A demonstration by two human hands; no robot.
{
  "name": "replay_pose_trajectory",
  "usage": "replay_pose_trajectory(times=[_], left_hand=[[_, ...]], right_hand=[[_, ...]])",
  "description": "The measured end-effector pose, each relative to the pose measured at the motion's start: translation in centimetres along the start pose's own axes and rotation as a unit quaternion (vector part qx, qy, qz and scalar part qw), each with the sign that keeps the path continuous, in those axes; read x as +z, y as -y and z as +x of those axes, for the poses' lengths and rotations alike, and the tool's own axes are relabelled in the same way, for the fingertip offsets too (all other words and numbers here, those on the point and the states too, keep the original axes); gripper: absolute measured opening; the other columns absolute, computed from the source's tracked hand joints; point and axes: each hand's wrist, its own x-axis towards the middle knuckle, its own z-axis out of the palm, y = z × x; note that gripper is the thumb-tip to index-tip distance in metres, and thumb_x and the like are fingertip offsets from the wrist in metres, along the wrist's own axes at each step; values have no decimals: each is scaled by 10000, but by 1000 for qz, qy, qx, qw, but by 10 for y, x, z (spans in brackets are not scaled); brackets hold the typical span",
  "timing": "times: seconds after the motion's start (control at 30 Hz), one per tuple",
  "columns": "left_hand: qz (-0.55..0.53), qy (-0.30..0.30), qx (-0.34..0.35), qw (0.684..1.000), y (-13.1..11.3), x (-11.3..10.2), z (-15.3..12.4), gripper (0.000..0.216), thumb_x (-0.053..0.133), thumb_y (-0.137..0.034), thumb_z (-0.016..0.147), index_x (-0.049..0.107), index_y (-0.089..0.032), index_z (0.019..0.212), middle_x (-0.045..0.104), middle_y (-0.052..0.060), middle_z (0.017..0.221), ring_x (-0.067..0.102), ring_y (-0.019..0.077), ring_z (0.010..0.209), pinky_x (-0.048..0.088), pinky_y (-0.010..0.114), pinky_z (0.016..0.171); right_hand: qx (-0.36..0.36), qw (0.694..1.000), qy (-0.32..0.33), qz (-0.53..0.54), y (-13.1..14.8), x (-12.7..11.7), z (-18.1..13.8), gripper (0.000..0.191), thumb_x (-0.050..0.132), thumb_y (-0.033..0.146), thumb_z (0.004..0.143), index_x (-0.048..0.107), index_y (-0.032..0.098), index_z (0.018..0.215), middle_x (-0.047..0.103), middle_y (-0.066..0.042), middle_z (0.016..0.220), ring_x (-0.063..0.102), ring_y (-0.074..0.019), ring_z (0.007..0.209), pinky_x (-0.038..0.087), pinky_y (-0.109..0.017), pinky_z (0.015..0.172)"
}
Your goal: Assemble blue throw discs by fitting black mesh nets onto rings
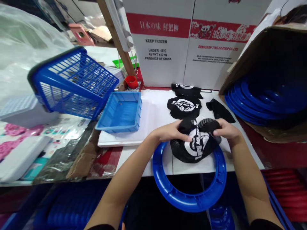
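Both hands worked one black mesh cloth [195, 143] with white print, held over the far rim of a blue plastic ring [189, 191] at the near table edge; left hand [169, 132] pinched the cloth's left top edge, fingers closed on fabric; right hand [226, 129] gripped the right top edge, also closed on it; cloth bunched between them, lower part draped inside the ring's opening; the ring overhung the white table [153, 111] edge, near half unsupported, neither hand on it. More printed cloths [184, 107] lay just beyond, stacked; blue tray [121, 111] to the left, tilted blue basket [72, 83] far left; stack of blue rings in a cardboard box [263, 99] right; white cartons [189, 41] behind. Risk, judged: the ring could tip off the edge if the cloth was pulled hard toward the body; mesh could snag or slip off the rim because the grip was only at the top corners.
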Motion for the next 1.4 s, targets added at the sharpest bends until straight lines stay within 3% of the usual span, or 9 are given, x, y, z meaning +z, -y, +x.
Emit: replay_pose_trajectory(times=[0.1, 0.2, 0.27, 0.4, 0.6, 0.77, 1.0, 1.13, 1.4], left_hand=[[102, 141, -18, 985, -7, 9, -3, 440, 954, -320, 675, 725, -196, 1029, 780, 26, 1042, 694, 242, 997, 572, 364, 924], [150, 351, -61, 922, -9, 18, -4, 302, 897, -341, 754, 625, -218, 802, 657, -33, 740, 607, 178, 747, 530, 286, 712], [161, 390, -50, 905, -8, 23, -3, 296, 773, -305, 859, 517, -229, 730, 551, -41, 655, 525, 154, 666, 477, 276, 648], [278, 223, 21, 934, -1, 25, 3, 222, 648, -267, 919, 484, -227, 774, 510, -34, 723, 473, 152, 690, 421, 293, 680], [281, -65, 57, 956, 5, 8, 11, 154, 587, -279, 958, 474, -226, 868, 546, -12, 838, 512, 166, 783, 430, 314, 757], [333, -305, 60, 890, 8, 6, 12, 193, 505, -131, 930, 381, -259, 1005, 452, -60, 734, 462, 160, 640, 361, 326, 688], [282, -163, 103, 940, 8, 22, 6, 283, 517, -146, 887, 346, -267, 1076, 473, -75, 756, 463, 135, 626, 381, 295, 664], [97, -158, 117, 976, 11, 31, 9, 417, 568, -227, 857, 367, -265, 1221, 573, -52, 808, 477, 129, 610, 386, 272, 594], [-124, -178, 144, 965, 1, 31, 8, 740, 608, -266, 747, 504, -248, 1479, 645, 1, 832, 637, 181, 659, 538, 311, 624]], right_hand=[[-28, 991, -106, 78, -1, 4, 3, 388, 987, 459, 738, 716, 193, 815, 800, -44, 803, 733, -176, 581, 605, -265, 513], [-33, 991, -82, 104, -2, 11, 7, 377, 948, 434, 807, 652, 209, 869, 794, -16, 807, 719, -167, 500, 568, -247, 425], [-24, 995, -39, 88, -3, 16, 11, 339, 913, 429, 858, 674, 195, 910, 790, -24, 801, 739, -175, 526, 589, -251, 451], [18, 998, 43, 30, -5, 27, 19, 295, 867, 412, 917, 751, 153, 998, 789, -52, 842, 750, -162, 620, 626, -256, 554], [11, 1000, -3, -20, -9, 25, 23, 581, 790, 657, 921, 716, 172, 1232, 773, -84, 1027, 745, -197, 878, 629, -270, 656], [104, 986, 81, -100, -8, 22, 18, 916, 837, 573, 888, 426, 209, 1623, 752, -13, 935, 693, -167, 774, 535, -272, 681], [56, 916, 21, -396, -13, 43, 28, 317, 738, 330, 940, 742, 231, 1241, 798, -42, 1025, 714, -221, 876, 507, -313, 784], [-31, 877, -71, -474, -25, 40, 37, 269, 637, 324, 991, 769, 246, 1213, 797, -87, 1189, 731, -287, 1089, 544, -366, 896], [10, 997, -16, -81, -33, 40, 31, 620, 592, 740, 976, 731, 220, 1285, 795, -108, 1159, 724, -290, 1098, 590, -439, 973]])
